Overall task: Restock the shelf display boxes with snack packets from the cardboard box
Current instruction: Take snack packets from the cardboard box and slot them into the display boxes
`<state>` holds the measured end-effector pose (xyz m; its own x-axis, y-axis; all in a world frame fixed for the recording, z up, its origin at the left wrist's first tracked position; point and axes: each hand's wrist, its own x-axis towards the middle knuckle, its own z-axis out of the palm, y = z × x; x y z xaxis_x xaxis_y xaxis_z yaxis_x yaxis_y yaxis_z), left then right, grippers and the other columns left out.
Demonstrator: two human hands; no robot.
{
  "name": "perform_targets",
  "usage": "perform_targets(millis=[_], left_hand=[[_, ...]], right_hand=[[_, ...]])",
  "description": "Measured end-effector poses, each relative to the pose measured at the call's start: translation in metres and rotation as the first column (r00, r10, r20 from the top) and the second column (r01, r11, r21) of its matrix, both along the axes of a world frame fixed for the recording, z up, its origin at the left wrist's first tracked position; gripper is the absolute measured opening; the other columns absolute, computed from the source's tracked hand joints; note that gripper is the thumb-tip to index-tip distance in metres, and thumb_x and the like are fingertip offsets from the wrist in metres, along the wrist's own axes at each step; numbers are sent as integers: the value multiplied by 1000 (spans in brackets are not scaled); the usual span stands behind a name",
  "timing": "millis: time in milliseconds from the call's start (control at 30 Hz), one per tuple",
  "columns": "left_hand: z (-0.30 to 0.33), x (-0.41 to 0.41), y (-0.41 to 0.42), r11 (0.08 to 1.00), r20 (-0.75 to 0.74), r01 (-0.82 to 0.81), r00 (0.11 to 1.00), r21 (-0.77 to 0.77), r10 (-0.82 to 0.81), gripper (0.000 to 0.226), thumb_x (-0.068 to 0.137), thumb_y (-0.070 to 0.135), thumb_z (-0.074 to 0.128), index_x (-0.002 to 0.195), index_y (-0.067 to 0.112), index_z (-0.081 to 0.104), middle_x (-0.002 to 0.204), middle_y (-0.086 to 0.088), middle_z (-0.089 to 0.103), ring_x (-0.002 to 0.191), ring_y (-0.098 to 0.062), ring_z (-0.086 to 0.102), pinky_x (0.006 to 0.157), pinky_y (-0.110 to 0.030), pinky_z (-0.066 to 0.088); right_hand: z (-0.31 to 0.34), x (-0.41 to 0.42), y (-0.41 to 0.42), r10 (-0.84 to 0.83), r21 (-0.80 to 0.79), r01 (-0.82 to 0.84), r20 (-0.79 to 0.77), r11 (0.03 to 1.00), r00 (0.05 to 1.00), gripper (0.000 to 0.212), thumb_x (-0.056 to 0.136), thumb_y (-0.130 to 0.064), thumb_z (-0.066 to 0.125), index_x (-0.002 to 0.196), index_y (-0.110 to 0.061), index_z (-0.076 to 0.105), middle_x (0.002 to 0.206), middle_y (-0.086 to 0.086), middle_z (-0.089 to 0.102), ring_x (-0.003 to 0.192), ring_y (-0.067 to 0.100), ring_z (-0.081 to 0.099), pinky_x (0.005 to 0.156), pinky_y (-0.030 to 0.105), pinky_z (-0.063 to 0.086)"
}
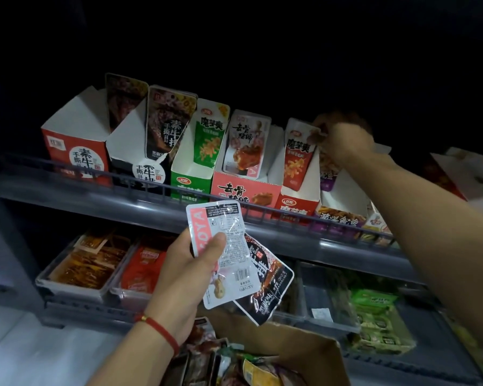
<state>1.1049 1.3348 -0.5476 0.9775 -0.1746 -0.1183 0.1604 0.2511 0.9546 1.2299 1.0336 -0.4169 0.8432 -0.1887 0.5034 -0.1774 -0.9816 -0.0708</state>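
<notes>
Red konjac packet [300, 154] stands upright in its display box [293, 204], pinched at top by right hand [343, 137]; left hand [190, 277], lower and nearer, grips two packets [234, 263]

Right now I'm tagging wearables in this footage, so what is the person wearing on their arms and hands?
Both forearms are bare, no sleeves in view. The left wrist carries a thin red cord bracelet with a small gold bead. The left hand shows no gloves or rings. The right hand sits in dim light; nothing visibly worn there.
</notes>
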Motion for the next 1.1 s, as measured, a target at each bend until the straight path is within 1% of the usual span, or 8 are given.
perform_targets(millis=[100, 200, 467, 667, 800, 900, 967, 1100], left_hand=[[-2, 1, -1, 1000, -5, 12, 1000, 5, -12, 11, 99, 24, 63, 108, 27, 70, 95, 9, 80, 82, -10, 77, 57, -24, 58], [-2, 2, -2, 1000, -9, 16, 1000, 13, -16, 9, 100, 24, 63, 106, 25, 69, 91, 10, 80, 79, -10, 77, 59, -28, 58], [-3, 4, -3, 1000, -22, 11, 1000, 11, -11, 9, 99, 25, 65, 106, 27, 71, 95, 7, 80, 88, -17, 77, 71, -37, 62], [0, 2, -1, 1000, -16, 26, 1000, 6, -26, 12, 99, 24, 64, 109, 23, 70, 97, 3, 80, 82, -19, 77, 56, -35, 56], [1, -1, 0, 1000, -17, 20, 1000, 4, -20, 13, 97, 24, 67, 109, 24, 72, 98, 2, 80, 84, -22, 76, 57, -36, 55], [3, -4, 0, 1000, -23, 11, 1000, -6, -11, 17, 93, 26, 72, 110, 27, 73, 98, 2, 80, 93, -23, 74, 73, -40, 59], [5, -7, 1, 999, -45, 41, 998, -30, -43, 19, 93, 25, 72, 112, 27, 74, 100, -2, 79, 100, -27, 74, 90, -49, 58], [11, -16, 1, 983, -153, 104, 980, -154, -128, 21, 98, 15, 61, 114, 14, 74, 103, -13, 78, 94, -31, 76, 89, -49, 58]], right_hand=[[1, -1, 0, -15, -62, 16, 13, 998, 1000, 32, 98, -33, 64, 125, -19, 57, 129, 14, 58, 112, 35, 57, 79, 38, 46], [3, 1, 0, -8, -70, 11, 38, 997, 999, 28, 98, -29, 64, 122, -17, 56, 126, 13, 58, 112, 33, 56, 77, 36, 38], [9, 8, 8, -49, -167, 45, -20, 985, 999, 24, 101, -19, 52, 122, -14, 62, 117, 16, 64, 108, 38, 59, 85, 46, 47], [5, -13, 24, 33, -252, -20, 47, 968, 998, 31, 102, -23, 56, 129, -7, 57, 118, 22, 64, 102, 40, 63, 82, 47, 54], [3, -69, 70, 487, -249, -460, 59, 852, 871, 29, 100, -32, 54, 121, -14, 62, 109, 7, 65, 91, 22, 63, 78, 36, 52], [-24, -139, 111, 664, -72, -714, -314, 696, 679, 66, 95, -62, 54, 143, -18, 48, 140, 3, 52, 124, 13, 50, 108, 29, 40], [-51, -171, 127, 574, -75, -711, -536, 699, 620, 98, 87, -80, 46, 160, -25, 12, 167, -1, 15, 152, 13, 14, 124, 32, 8], [-87, -190, 127, 578, -33, -679, -496, 733, 648, 97, 95, -64, 50, 159, -30, -15, 169, -7, -6, 153, 4, -12, 118, 20, -14]])
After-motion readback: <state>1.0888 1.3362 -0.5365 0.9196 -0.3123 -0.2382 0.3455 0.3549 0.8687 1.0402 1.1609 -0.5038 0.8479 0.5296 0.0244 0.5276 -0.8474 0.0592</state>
